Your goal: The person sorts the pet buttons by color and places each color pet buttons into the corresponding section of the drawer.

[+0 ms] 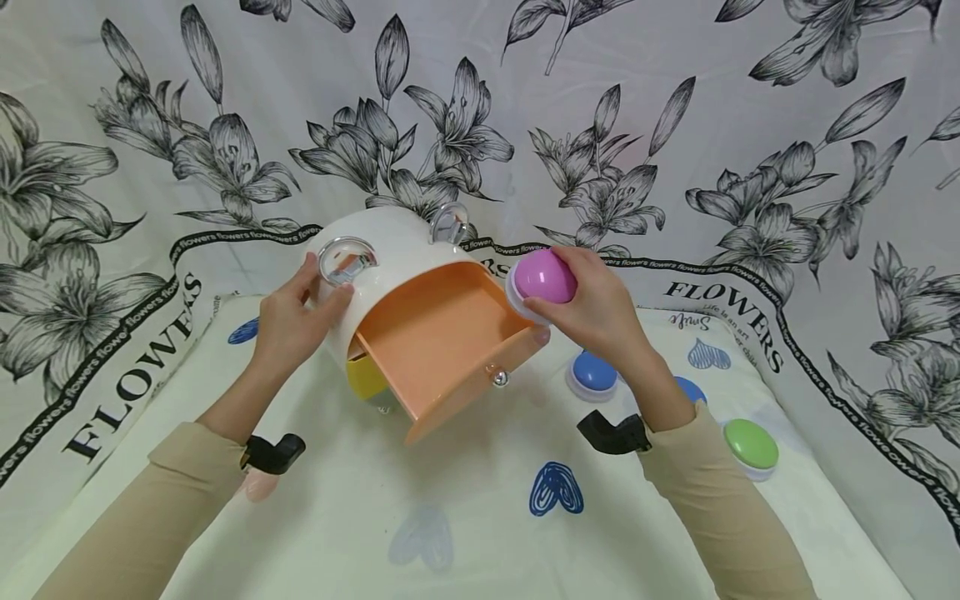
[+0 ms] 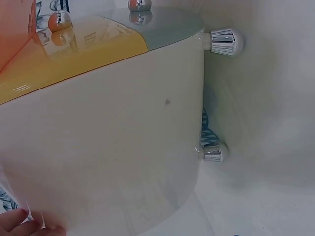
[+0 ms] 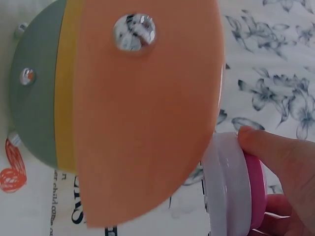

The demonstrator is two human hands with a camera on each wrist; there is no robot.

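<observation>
White cloth (image 1: 495, 550) spreads in front. The right grip (image 1: 600, 304) pinches a pink button (image 1: 545, 277) just beside the right corner of the orange drawer (image 1: 450, 333); the left grip (image 1: 294, 321) holds the side of the white chest (image 1: 397, 242). The drawer juts toward the viewer, open-topped; flowered fabric (image 1: 645, 50) rises behind.
</observation>
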